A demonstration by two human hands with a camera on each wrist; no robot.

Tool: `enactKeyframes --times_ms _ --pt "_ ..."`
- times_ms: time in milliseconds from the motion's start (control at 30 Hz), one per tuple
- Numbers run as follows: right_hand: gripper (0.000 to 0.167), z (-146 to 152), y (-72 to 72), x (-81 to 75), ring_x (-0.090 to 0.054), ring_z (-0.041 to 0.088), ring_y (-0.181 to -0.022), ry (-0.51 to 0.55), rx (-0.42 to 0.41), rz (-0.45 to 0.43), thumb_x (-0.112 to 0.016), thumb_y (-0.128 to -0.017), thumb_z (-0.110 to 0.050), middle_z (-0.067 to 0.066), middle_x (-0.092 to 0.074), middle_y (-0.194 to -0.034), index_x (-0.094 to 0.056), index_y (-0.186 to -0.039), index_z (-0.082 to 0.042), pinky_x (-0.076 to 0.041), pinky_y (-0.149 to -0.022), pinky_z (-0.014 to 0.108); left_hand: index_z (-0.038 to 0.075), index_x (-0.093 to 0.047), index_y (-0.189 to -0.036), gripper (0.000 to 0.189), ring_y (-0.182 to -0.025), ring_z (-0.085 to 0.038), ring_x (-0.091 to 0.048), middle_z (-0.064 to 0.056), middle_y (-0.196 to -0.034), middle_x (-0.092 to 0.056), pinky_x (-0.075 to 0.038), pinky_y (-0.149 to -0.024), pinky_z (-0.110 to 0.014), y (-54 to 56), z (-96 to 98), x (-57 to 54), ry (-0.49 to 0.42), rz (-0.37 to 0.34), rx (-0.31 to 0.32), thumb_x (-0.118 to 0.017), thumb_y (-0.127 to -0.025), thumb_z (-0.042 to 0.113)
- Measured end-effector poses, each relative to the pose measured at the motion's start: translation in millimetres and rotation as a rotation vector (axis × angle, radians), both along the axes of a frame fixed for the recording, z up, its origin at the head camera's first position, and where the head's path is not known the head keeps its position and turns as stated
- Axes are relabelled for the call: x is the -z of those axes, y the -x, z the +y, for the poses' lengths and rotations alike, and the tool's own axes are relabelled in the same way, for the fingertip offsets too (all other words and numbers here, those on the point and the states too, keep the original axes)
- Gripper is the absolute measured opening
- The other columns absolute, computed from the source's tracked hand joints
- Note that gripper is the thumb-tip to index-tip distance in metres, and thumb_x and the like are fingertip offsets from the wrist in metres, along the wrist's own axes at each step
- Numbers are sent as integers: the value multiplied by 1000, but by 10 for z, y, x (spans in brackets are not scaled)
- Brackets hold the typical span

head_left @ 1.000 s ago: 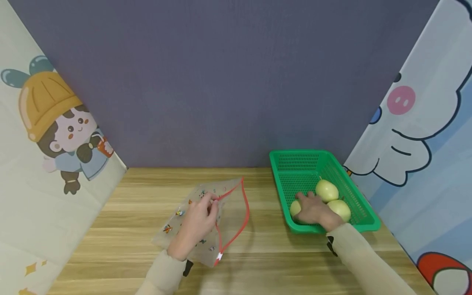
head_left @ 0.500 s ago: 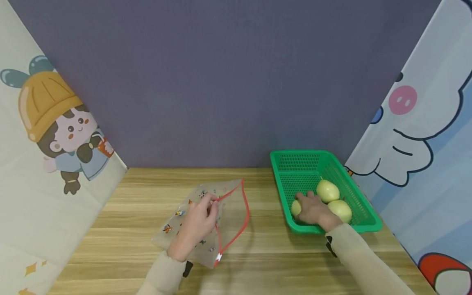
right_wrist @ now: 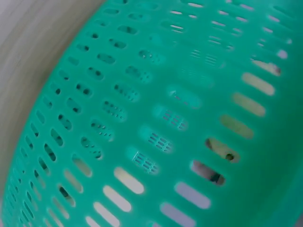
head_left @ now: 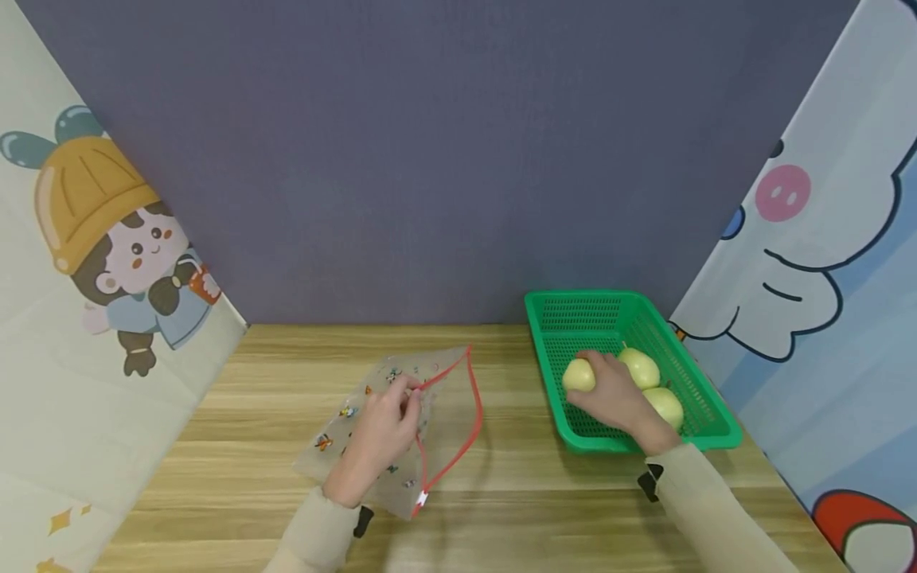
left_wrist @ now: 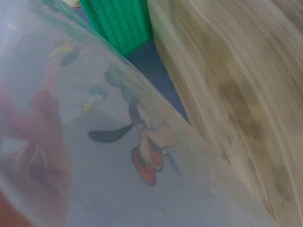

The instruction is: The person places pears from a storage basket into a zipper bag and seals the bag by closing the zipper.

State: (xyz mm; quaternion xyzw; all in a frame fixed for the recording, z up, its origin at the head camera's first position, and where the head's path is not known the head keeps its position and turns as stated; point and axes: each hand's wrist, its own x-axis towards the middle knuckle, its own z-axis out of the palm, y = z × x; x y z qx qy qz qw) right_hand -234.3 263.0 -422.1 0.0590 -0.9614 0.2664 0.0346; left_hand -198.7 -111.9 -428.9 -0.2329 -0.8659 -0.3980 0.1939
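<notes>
My left hand (head_left: 383, 430) pinches the rim of a clear zip bag (head_left: 447, 434) with a red zip edge, a white slider and small cartoon prints. The bag lies on the table with its mouth parted toward the right. In the left wrist view the printed plastic (left_wrist: 142, 142) covers much of the picture. My right hand (head_left: 612, 390) grips a pale yellow-green pear (head_left: 579, 376) inside the green basket (head_left: 552, 398). Two more pears, one behind (head_left: 640, 368) and one nearer (head_left: 665, 407), lie beside that hand. The right wrist view shows the slotted basket wall (right_wrist: 142, 94).
A wooden table (head_left: 501, 509) carries the bag at centre left and the basket at the right. Behind it rises a dark grey-blue panel (head_left: 430, 159). Cartoon-printed sheets (head_left: 43, 358) stand along both sides.
My right hand has risen slightly and moved a little toward the back of the basket, bringing the gripped pear with it. The left hand and bag stay nearly still.
</notes>
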Motion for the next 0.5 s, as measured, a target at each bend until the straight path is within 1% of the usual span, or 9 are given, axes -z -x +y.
enactKeyframes --times_ms 100,267,367,500 --pt "69 6 -14 -36 -54 33 -97 64 -3 37 -68 -84 -25 24 -54 -123 -45 -144 0 -48 -65 36 -1 -65 -106 11 -38 6 -32 16 -53 -44 -29 -33 -17 -1 -8 1 1 3 -2 -56 -100 0" --pt "67 2 -68 -97 -57 31 -96 207 -15 72 -67 -86 -20 24 -54 -130 -43 -146 1 -49 -70 37 -1 -65 -107 11 -38 6 -32 16 -54 -44 -29 -33 -16 1 -11 5 0 13 -6 -57 -99 0" --pt "66 -8 -112 -128 -59 31 -94 284 -10 69 -67 -88 -19 23 -55 -129 -43 -147 -1 -50 -71 38 0 -65 -106 11 -39 6 -33 16 -54 -45 -29 -33 -16 2 -8 5 -4 14 -7 -57 -99 0" --pt "63 -20 -176 -172 -58 31 -97 338 4 51 -67 -92 -22 22 -55 -128 -42 -147 -5 -49 -73 38 1 -65 -105 11 -39 6 -32 16 -54 -45 -29 -33 -15 -1 -6 3 -9 20 -4 -56 -99 0"
